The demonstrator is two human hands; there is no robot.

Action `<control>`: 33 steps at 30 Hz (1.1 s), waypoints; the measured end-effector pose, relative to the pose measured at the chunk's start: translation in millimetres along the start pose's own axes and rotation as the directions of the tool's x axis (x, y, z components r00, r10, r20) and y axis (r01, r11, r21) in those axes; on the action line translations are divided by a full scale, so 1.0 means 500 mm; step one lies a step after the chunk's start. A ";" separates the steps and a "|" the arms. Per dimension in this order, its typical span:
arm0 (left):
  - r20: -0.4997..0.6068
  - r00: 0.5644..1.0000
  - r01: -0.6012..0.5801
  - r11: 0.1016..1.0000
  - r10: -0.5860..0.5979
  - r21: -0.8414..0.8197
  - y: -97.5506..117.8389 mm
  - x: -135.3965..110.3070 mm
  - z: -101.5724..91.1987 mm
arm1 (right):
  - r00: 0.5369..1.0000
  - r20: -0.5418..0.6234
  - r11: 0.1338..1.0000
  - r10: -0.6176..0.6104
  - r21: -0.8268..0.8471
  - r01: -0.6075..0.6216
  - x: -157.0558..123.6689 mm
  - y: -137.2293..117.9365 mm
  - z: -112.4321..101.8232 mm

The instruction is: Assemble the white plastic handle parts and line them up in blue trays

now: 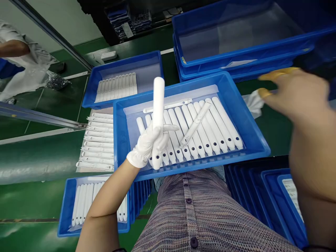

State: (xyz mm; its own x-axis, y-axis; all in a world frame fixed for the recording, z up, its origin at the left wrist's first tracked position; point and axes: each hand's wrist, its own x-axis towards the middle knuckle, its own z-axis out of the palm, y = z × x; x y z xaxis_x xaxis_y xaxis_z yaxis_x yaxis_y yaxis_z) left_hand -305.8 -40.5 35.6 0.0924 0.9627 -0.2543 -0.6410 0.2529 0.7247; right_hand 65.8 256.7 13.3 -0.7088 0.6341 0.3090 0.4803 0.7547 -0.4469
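Note:
My left hand point(147, 145), in a white glove, grips a long white plastic handle piece point(158, 112) and holds it upright over a blue tray point(252, 140) on my lap. Several more white handle pieces point(210, 126) lie side by side in that tray, with one thinner piece point(195, 123) lying slantwise across them. My right hand point(291, 92) is raised at the right, blurred, with yellow finger cots on its fingertips. A white cloth point(253, 103) sits by its fingertips; whether the hand holds it is unclear.
A blue tray point(90, 91) with white parts sits at the back left, and stacked blue trays point(210, 66) at the back right. Flat white parts point(98, 143) lie on the green table. More blue trays stand at lower left point(64, 210) and lower right point(273, 196). Another person's arm point(13, 49) is at far left.

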 end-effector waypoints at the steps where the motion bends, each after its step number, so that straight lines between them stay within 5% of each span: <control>1: -0.016 1.000 -0.022 0.999 0.022 0.037 0.000 0.004 0.000 | 1.000 0.026 1.000 0.004 -0.030 -0.004 0.015 -0.066 0.051; 4: -0.049 0.998 -0.043 0.996 0.047 0.082 -0.007 0.022 -0.002 | 0.983 0.186 0.993 -0.002 -0.115 0.024 0.054 -0.164 0.156; 7: -0.112 0.992 -0.058 0.998 0.060 0.025 -0.020 0.035 -0.007 | 0.914 0.403 0.980 -0.057 -0.153 0.129 0.070 -0.154 0.211; 10: -0.169 0.983 -0.077 0.996 0.070 -0.035 -0.026 0.038 -0.019 | 0.875 0.451 0.965 -0.178 -0.093 0.244 0.070 -0.121 0.244; 15: -0.250 0.964 -0.080 0.996 0.085 0.032 -0.024 0.038 -0.041 | 0.880 0.319 0.922 -0.353 -0.044 0.385 0.077 -0.137 0.231; 23: -0.341 0.928 -0.011 0.929 0.148 0.371 -0.034 0.039 -0.032 | 0.834 0.180 0.853 -0.521 0.155 0.499 0.164 -0.371 0.170; 27: -0.295 0.935 -0.071 0.921 0.195 0.383 -0.022 0.035 -0.035 | 0.894 0.057 0.842 -0.445 0.365 0.396 0.188 -0.452 0.200; 30: -0.261 0.940 -0.180 0.969 0.220 0.168 -0.001 0.031 -0.046 | 0.979 -0.117 0.822 -0.169 0.530 0.206 0.159 -0.478 0.232; 31: -0.266 0.937 -0.216 0.974 0.228 0.074 0.006 0.029 -0.050 | 0.993 -0.092 0.782 -0.069 0.614 0.111 0.143 -0.482 0.243; 33: -0.293 0.933 -0.240 0.968 0.209 -0.073 0.020 0.024 -0.059 | 0.987 0.161 0.641 0.030 0.754 -0.142 0.113 -0.489 0.264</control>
State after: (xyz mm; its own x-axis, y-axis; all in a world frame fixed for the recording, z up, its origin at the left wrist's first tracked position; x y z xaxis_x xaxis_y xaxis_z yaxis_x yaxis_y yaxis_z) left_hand -333.3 -29.1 20.8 -0.2709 0.9231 -0.2730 -0.6980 0.0069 0.7161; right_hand -159.9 85.9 29.0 -0.7681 0.6208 0.1567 0.0189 0.2666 -0.9636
